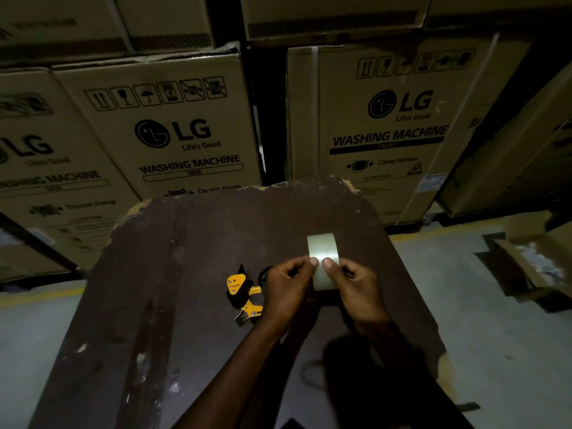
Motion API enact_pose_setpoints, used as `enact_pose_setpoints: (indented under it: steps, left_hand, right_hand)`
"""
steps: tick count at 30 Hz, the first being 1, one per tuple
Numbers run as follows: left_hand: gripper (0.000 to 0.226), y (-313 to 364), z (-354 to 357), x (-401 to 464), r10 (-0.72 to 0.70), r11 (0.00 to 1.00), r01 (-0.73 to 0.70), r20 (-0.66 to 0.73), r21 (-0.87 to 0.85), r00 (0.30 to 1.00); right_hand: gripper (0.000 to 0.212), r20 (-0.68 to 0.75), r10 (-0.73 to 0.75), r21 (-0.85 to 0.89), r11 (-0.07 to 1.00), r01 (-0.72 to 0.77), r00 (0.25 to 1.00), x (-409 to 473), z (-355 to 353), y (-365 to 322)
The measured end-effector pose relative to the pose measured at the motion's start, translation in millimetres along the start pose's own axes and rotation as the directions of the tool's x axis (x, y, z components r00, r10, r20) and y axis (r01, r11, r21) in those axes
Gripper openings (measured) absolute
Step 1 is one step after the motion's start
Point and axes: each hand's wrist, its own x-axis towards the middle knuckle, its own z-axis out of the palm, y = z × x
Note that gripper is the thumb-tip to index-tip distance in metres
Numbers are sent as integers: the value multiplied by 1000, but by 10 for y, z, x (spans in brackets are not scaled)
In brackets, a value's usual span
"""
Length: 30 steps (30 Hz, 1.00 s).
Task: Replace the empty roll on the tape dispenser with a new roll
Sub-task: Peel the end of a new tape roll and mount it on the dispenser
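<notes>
Glossy clear tape roll (322,252) in the pinching grip of left hand (286,284) and right hand (356,286), thumbs on its rim.

Tape roll (322,249): glossy, translucent plastic film; dispenser (244,292): smooth yellow plastic with metal parts; counter (185,274): dark, worn, scuffed matt board, chipped edges; boxes (173,125): matt corrugated cardboard.

Centre frame: new tape roll (322,252) pinched edge-on between left hand (286,284) and right hand (356,289), above dark table (185,274); yellow tape dispenser (244,294) just left, lying flat.
</notes>
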Motion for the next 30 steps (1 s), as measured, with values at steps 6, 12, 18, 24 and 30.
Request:
enact_pose_setpoints:
  steps: [6,12,18,24,30]
  left_hand:
    - [17,175,-287,-56,-17,1000,17,9,-17,1000]
    - [16,275,-604,-120,17,1000,-17,42,-11,999]
    - [14,300,-852,-160,19,999,-19,9,30,1000]
    - [23,520,-927,-176,-29,1000,29,-40,-1,999]
    - [23,668,-999,-194,10,999,-10,-2,-46,1000]
  right_hand:
    - [30,16,-62,-20,998,62,998,-53,300,-74]
    - [43,23,19,-28,999,-18,1000,-63,582,-183]
    - [40,35,50,-21,999,-49,998,-35,782,-308]
    - [22,106,68,13,997,-70,992,-106,889,-371]
    - [8,133,8,25,1000,-11,991,-147,953,-384]
